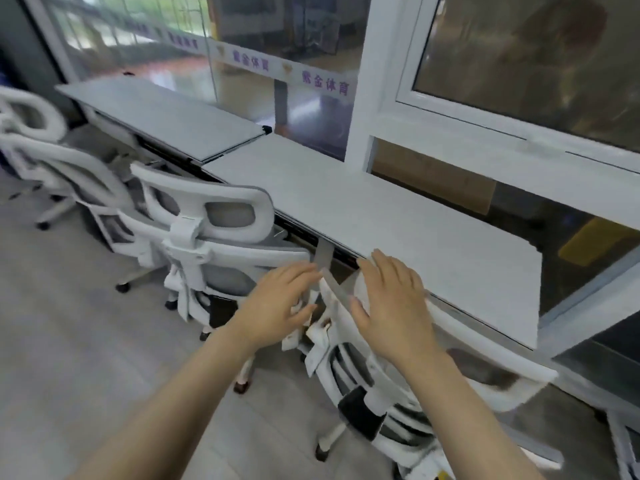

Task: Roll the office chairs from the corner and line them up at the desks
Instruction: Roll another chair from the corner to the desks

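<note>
A white mesh office chair (377,382) stands right below me against the near grey desk (398,216), its headrest (478,362) pushed toward the desk edge. My left hand (277,306) and my right hand (391,299) hover over the top of its backrest, fingers spread and holding nothing. Whether the fingertips touch the frame is blurred. A second white chair (207,237) sits to the left at the same desk. A third chair (38,140) stands farther left by the far desk (162,116).
Both desks run along a glass wall (277,46) with a white window frame (384,81) at right. Grey floor (69,341) spreads out to my left behind the chairs. Chair bases and castors (242,386) stick out near my feet.
</note>
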Tool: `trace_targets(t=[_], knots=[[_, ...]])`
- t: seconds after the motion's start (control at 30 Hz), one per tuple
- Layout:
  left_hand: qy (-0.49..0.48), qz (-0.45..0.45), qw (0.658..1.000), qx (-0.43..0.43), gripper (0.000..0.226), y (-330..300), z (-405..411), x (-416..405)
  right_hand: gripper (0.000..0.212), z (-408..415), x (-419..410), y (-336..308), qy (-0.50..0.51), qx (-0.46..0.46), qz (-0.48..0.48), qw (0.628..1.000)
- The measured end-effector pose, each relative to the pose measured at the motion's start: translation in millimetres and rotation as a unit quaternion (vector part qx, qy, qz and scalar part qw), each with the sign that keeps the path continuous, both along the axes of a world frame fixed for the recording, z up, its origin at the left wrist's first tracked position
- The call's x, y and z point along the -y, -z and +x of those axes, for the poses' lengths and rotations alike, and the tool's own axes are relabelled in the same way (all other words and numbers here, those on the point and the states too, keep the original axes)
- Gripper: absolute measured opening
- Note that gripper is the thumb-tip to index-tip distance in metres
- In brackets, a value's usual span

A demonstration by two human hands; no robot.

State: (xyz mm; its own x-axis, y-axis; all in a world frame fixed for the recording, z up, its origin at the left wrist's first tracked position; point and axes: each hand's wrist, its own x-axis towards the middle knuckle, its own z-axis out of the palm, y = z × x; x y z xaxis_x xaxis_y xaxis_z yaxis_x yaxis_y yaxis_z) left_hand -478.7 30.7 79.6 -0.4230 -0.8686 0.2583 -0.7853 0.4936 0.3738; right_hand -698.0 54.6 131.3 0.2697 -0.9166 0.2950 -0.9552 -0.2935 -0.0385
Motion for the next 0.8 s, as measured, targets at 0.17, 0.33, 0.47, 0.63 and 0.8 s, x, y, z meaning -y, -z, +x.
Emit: trace_targets(t=[0.17,0.33,0.47,0.63,0.8], knots=[[-0.142,0.029,0.989,0.028,0.053,1,108,-50,0.052,85,14,9,-0.078,0.014,0.054,0.995],[-0.285,0.061,0.956,0.031,0.049,6,237,-134,0.053,214,-1,16,-0.175,0.021,0.081,0.981],[-0.372,0.076,0.925,0.023,0.048,14,342,-224,0.054,330,-35,22,-0.25,0.042,0.097,0.963],[-0.499,0.078,0.863,0.027,0.047,7,459,-351,0.055,476,-88,30,-0.342,0.043,0.113,0.932],[-0.624,0.086,0.776,0.017,0.046,5,551,-478,0.055,615,-144,30,-0.419,0.041,0.136,0.897]])
